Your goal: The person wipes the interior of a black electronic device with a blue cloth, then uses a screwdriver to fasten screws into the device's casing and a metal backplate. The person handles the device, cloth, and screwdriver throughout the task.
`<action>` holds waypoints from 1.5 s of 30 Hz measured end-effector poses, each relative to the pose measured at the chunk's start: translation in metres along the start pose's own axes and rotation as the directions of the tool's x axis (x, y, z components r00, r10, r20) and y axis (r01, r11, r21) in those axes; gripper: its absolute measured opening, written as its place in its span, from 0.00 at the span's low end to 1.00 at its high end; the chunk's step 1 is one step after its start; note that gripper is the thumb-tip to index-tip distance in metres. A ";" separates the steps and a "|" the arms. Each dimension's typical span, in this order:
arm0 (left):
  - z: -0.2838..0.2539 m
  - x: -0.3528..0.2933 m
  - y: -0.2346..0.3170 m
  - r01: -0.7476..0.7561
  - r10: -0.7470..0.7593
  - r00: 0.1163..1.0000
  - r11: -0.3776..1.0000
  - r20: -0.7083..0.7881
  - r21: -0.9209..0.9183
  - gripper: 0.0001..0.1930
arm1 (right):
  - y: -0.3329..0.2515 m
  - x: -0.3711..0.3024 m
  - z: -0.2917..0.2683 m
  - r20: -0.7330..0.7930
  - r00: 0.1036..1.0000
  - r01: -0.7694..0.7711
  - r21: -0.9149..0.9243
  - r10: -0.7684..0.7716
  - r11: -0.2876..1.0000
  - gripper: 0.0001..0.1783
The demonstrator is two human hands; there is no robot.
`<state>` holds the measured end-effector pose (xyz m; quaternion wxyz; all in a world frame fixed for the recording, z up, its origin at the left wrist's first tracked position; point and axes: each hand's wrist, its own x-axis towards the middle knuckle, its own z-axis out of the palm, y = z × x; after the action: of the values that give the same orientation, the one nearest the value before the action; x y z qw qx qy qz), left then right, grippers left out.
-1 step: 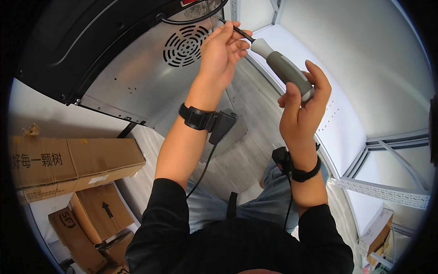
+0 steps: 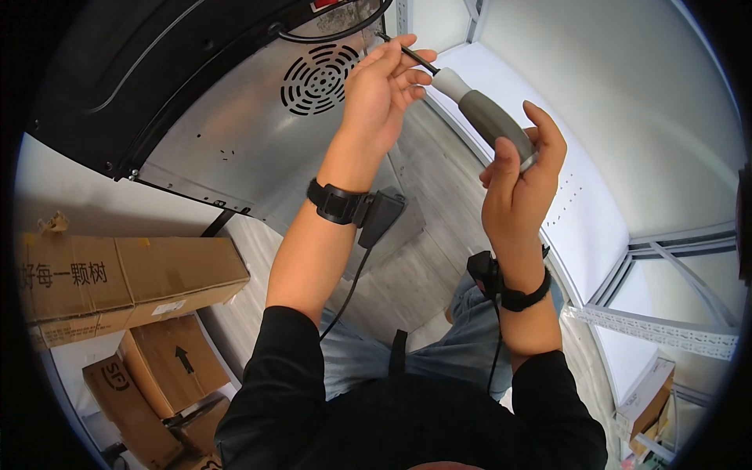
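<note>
A screwdriver (image 2: 492, 117) with a thick grey handle, a pale grey collar and a dark shaft slants from upper left to lower right. Its tip end reaches the far right edge of a metal panel (image 2: 258, 133); whether it sits in a screw is too small to tell. My left hand (image 2: 376, 94) steadies the shaft between thumb and fingers, the other fingers loosely curled. At the butt of the handle, my right hand (image 2: 521, 184) grips with thumb and fingers, the index finger raised off it. Beside my left hand, the panel shows a round slotted vent (image 2: 319, 80).
A black cable (image 2: 337, 35) loops along the black part of the appliance (image 2: 117, 70). White shelving (image 2: 564, 188) with metal rails stands at the right. Cardboard boxes (image 2: 172, 270) are stacked at the left. Cords hang from the devices strapped to both wrists.
The screwdriver handle has shifted very slightly to the right and turned a little. My right fingers have moved a touch with it; my left hand stays almost in place.
</note>
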<state>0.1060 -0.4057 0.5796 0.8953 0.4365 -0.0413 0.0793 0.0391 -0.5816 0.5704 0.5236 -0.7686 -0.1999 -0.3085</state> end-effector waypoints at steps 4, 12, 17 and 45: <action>0.004 -0.002 0.000 0.012 -0.012 1.000 1.000 0.011 0.019 0.10 | -0.008 0.001 -0.006 0.065 0.987 -0.149 0.005 0.148 0.989 0.27; -0.005 0.006 -0.005 0.023 -0.023 1.000 1.000 0.005 0.000 0.10 | 0.005 -0.006 0.003 -0.039 0.988 0.149 0.029 -0.148 0.988 0.28; 0.001 0.000 0.000 0.011 -0.011 1.000 1.000 0.017 0.014 0.13 | -0.001 -0.003 -0.001 0.004 0.989 -0.148 0.020 0.148 0.989 0.22; 0.003 0.003 -0.001 -0.083 0.129 0.981 0.954 -0.145 0.288 0.19 | 0.002 -0.005 -0.002 0.225 0.911 -0.356 0.003 0.346 0.934 0.22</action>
<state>0.1088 -0.4083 0.5804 0.8192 0.5480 0.0198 0.1678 0.0364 -0.5844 0.5661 0.5619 -0.8096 -0.1222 -0.1177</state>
